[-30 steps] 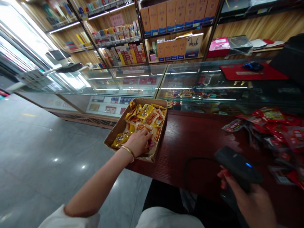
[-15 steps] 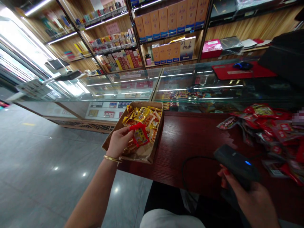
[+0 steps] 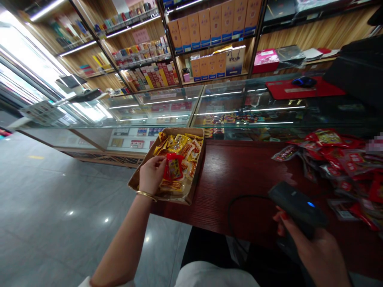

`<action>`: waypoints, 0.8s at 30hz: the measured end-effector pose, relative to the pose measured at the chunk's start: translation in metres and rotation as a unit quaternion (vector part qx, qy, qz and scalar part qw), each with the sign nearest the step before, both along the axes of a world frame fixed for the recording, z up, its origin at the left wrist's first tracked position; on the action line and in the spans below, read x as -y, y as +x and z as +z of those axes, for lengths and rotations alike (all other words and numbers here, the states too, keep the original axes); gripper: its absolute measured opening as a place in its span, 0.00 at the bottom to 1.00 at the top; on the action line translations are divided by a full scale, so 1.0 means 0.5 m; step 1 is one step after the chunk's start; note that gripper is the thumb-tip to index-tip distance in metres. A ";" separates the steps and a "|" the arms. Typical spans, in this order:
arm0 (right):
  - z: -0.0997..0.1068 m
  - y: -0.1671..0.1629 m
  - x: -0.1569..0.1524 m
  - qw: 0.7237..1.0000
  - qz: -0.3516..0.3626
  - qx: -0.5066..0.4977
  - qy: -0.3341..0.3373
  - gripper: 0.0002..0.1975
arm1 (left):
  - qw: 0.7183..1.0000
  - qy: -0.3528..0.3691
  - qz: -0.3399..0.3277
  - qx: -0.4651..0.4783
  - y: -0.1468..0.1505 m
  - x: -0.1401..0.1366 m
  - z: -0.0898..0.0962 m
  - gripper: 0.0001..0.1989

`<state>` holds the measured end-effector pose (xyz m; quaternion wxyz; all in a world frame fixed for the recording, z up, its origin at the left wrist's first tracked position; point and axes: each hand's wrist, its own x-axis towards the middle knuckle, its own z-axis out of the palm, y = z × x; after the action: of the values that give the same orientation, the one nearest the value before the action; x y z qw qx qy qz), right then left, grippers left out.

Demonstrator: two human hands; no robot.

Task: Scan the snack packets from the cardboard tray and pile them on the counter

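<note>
My left hand (image 3: pixel 152 175) pinches a small red snack packet (image 3: pixel 175 167) by its edge, above an open cardboard box (image 3: pixel 196 180). Yellow snack packets (image 3: pixel 181 142) fill much of that box, which sits at the left end of the dark red wooden counter (image 3: pixel 227 171). In my right hand (image 3: pixel 314 247) is a black handheld barcode scanner (image 3: pixel 295 201) with a blue light on top, its head pointing left over the counter. A cable runs from under the scanner's side across the wood.
A heap of red snack packets (image 3: pixel 344 159) lies on the counter at the right. Behind stands a glass display case (image 3: pixel 233 105) bearing a red mat (image 3: pixel 287 92) and a computer mouse (image 3: pixel 304 81). Shelves with orange boxes (image 3: pixel 205 28) line the wall. Tiled floor (image 3: pixel 74 219) shows at the left.
The red packet has turned more upright and shifted slightly left in my left hand, which has moved a little. My right hand and the scanner have barely moved.
</note>
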<state>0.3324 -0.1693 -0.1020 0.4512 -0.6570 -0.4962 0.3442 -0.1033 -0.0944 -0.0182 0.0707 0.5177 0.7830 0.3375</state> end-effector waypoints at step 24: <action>0.002 0.001 -0.018 0.997 0.034 -0.001 -0.071 0.21 | 0.978 0.141 -0.006 0.153 0.125 0.024 0.043 0.09</action>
<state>0.3332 -0.1602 -0.1008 0.3916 -0.6702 -0.4919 0.3943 -0.0406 -0.1062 0.0031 0.1177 0.4699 0.7040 0.5193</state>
